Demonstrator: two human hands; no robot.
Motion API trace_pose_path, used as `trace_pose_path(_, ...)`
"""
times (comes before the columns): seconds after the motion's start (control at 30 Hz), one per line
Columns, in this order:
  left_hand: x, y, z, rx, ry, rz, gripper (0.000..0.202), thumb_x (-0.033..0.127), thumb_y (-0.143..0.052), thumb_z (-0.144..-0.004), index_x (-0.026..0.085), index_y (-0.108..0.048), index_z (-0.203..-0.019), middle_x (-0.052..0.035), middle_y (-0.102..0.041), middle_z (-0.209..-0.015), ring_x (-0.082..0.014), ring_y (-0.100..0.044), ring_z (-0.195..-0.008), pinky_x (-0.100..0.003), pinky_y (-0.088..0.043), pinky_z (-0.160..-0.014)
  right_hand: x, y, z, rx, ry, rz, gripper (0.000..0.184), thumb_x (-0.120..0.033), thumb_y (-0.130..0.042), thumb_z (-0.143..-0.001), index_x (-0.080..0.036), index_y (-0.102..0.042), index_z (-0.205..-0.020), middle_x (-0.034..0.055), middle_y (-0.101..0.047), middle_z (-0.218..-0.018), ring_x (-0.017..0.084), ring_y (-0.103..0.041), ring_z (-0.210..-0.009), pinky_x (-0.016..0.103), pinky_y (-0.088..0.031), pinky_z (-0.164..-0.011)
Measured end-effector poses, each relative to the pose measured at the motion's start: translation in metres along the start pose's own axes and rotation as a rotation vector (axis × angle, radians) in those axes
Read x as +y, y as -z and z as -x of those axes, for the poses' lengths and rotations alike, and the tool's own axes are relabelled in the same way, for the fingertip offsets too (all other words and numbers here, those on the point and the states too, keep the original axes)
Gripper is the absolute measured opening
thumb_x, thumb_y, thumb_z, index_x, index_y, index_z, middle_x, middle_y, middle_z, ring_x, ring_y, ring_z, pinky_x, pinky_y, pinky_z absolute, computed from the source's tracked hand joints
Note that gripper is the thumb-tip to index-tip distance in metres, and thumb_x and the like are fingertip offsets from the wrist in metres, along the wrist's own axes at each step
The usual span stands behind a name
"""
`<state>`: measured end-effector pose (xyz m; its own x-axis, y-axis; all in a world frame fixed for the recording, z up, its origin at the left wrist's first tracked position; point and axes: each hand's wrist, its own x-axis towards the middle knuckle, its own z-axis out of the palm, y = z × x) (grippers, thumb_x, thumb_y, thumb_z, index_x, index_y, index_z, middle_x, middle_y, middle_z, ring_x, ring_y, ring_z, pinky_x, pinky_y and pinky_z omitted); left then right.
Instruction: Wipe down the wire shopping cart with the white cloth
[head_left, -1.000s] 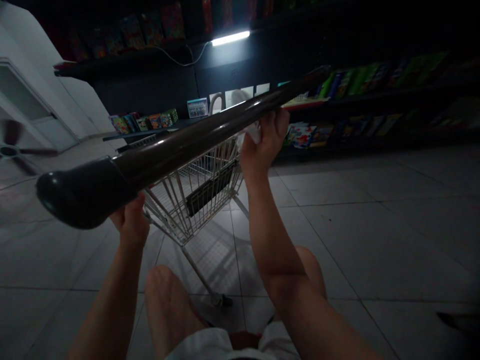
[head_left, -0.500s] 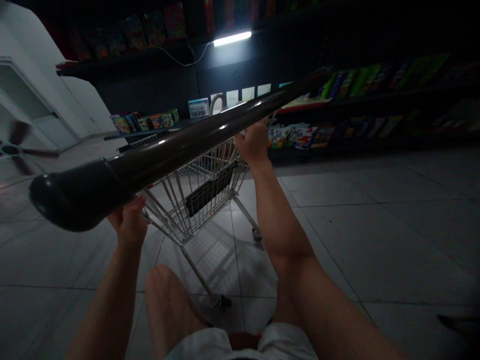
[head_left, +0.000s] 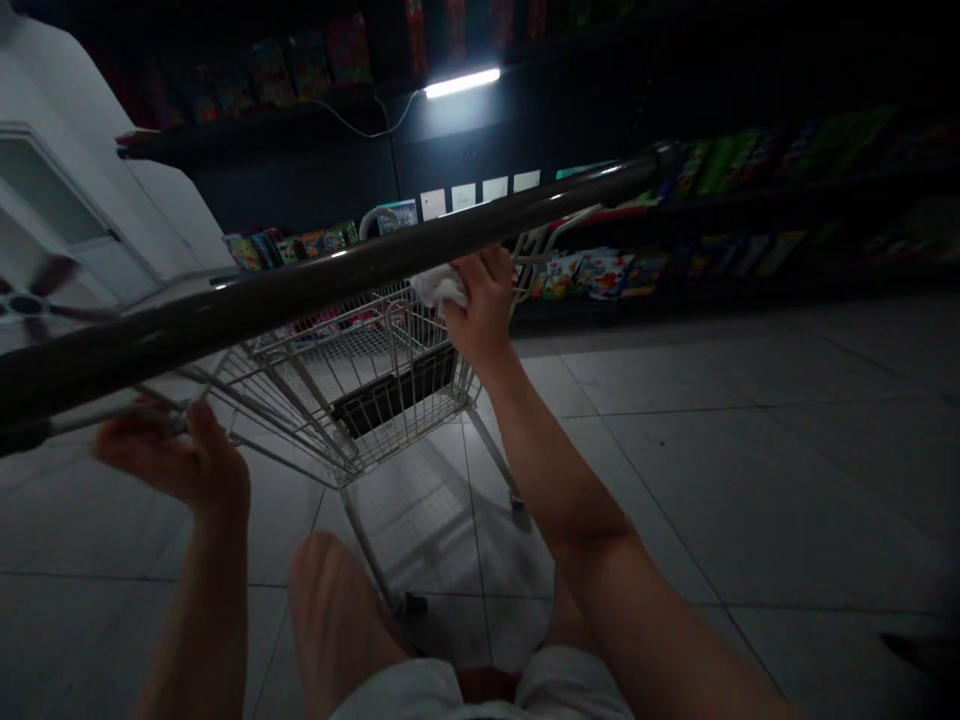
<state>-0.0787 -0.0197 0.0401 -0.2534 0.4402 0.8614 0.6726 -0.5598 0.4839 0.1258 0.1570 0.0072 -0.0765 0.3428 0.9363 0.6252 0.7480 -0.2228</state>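
A dark handle bar [head_left: 360, 275] of a wire shopping cart [head_left: 352, 385] runs across the view close to the camera. My right hand [head_left: 480, 305] is closed on a white cloth [head_left: 437, 288] and presses it against the underside of the bar near its middle. My left hand [head_left: 176, 460] is below the bar's left end, fingers curled round a thin cart wire, blurred by motion. My bare knees [head_left: 337, 610] show at the bottom.
Dark shelves with colourful packets [head_left: 600, 270] line the back wall under a lit tube lamp [head_left: 461, 82]. A white cabinet [head_left: 67, 220] stands at the left, with a fan [head_left: 30, 300] near it. Grey floor tiles [head_left: 750, 450] spread to the right.
My right hand with the cloth slid left along the bar. The bar swung lower and leftward, its end cap leaving the view. My left hand dropped down and left.
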Motion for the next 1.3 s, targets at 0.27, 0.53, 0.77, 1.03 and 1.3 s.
trace_pose_path(0.27, 0.0, -0.01, -0.002, -0.083, -0.206, -0.26, 0.026, 0.038, -0.079, -0.063, 0.025, -0.061, -0.078, -0.006, -0.061, -0.087, -0.0312, -0.057, -0.102, -0.051, -0.037, -0.101, -0.029, -0.023, 0.031, -0.094, 0.069, -0.015, 0.042, -0.024, -0.051, -0.091, -0.035, -0.056, -0.131, 0.0034, -0.047, -0.13, 0.026, -0.042, -0.123, 0.05, -0.039, -0.107)
trace_pose_path(0.53, -0.04, -0.007, -0.094, -0.237, -0.008, -0.261, 0.031, 0.037, -0.082, -0.057, 0.019, -0.061, -0.072, -0.0034, -0.063, -0.075, -0.034, -0.057, -0.109, -0.051, -0.036, -0.104, -0.017, -0.055, 0.109, -0.355, 0.109, -0.059, 0.037, -0.015, -0.053, -0.089, -0.028, -0.069, -0.119, 0.0067, -0.06, -0.121, 0.023, -0.049, -0.108, 0.042, -0.047, -0.1)
trace_pose_path(0.77, -0.043, 0.006, -0.09, -0.231, -0.03, -0.281, 0.033, 0.042, -0.084, -0.057, 0.023, -0.059, -0.068, -0.0005, -0.065, -0.075, -0.0285, -0.061, -0.105, -0.04, -0.045, -0.094, -0.042, -0.057, 0.061, -0.137, 0.072, -0.04, 0.042, -0.019, -0.05, -0.093, -0.04, -0.061, -0.128, 0.0026, -0.057, -0.124, 0.024, -0.047, -0.119, 0.048, -0.041, -0.109)
trace_pose_path(1.03, -0.048, 0.008, -0.085, -0.25, -0.109, -0.363, 0.041, 0.052, -0.086, -0.05, 0.023, -0.062, -0.067, -0.0027, -0.063, -0.071, -0.0322, -0.061, -0.1, -0.045, -0.042, -0.097, -0.011, -0.088, 0.165, -0.415, 0.13, -0.086, 0.033, -0.017, -0.053, -0.092, -0.03, -0.071, -0.117, 0.0091, -0.064, -0.112, 0.021, -0.054, -0.103, 0.038, -0.049, -0.095)
trace_pose_path(1.3, -0.045, 0.006, -0.083, -0.266, -0.206, -0.475, 0.039, 0.058, -0.082, -0.055, 0.026, -0.066, -0.071, -0.0059, -0.064, -0.074, -0.0355, -0.063, -0.098, -0.049, -0.044, -0.094, -0.012, -0.107, 0.17, -0.485, 0.094, -0.097, 0.028, -0.021, -0.058, -0.09, -0.031, -0.072, -0.112, 0.008, -0.063, -0.116, 0.022, -0.05, -0.111, 0.042, -0.042, -0.102)
